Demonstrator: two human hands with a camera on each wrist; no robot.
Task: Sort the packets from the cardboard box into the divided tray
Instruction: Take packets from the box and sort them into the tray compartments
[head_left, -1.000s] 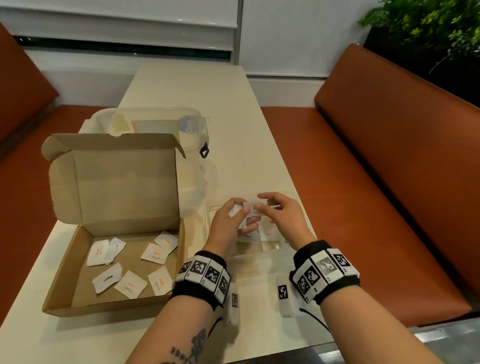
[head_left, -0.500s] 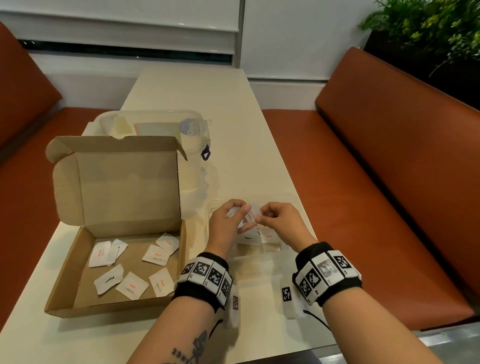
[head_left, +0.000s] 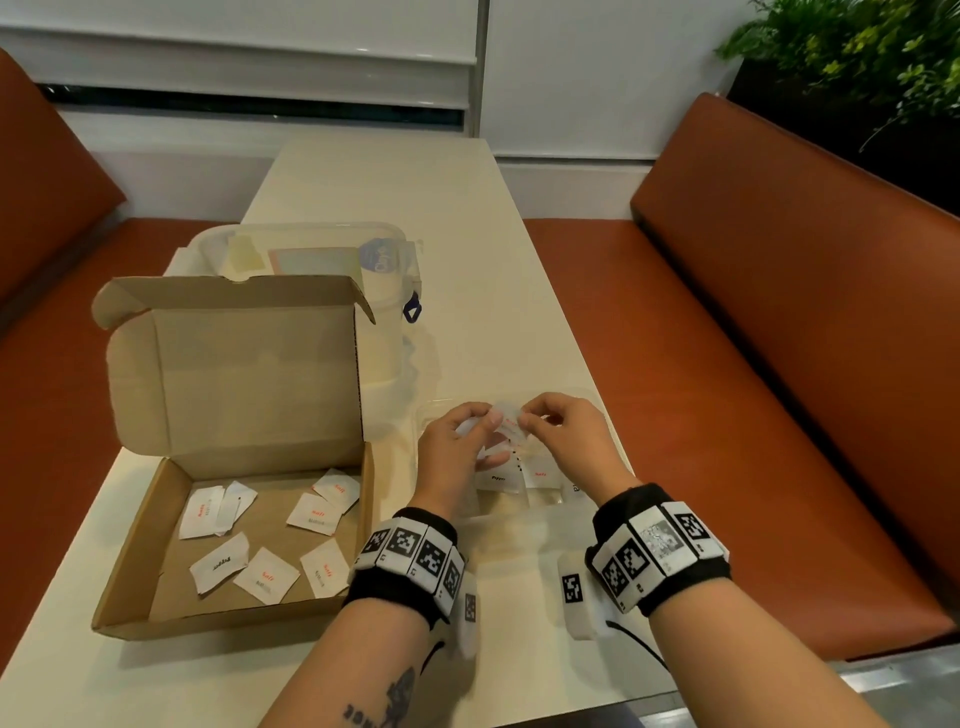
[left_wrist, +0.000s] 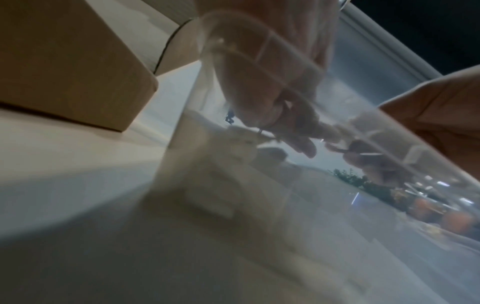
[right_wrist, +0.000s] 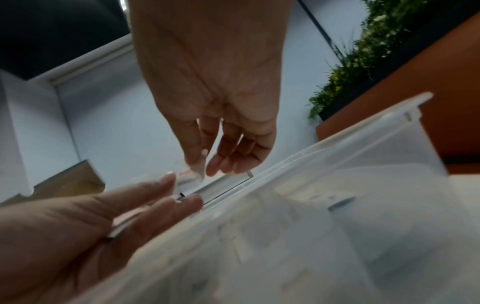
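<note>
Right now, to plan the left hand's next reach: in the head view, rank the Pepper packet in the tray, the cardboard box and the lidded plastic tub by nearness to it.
1. Pepper packet, just right of the left hand, in the tray.
2. Cardboard box, to its left.
3. Lidded plastic tub, far side, behind the box.

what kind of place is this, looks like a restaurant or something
Probably a café or restaurant booth: a long cream table sits between two orange-brown padded benches, with a planter of greenery behind one. Salt and pepper packets fit that.

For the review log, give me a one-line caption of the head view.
Both hands, left hand and right hand, pinch a packet above the divided tray, beside the cardboard box.
</note>
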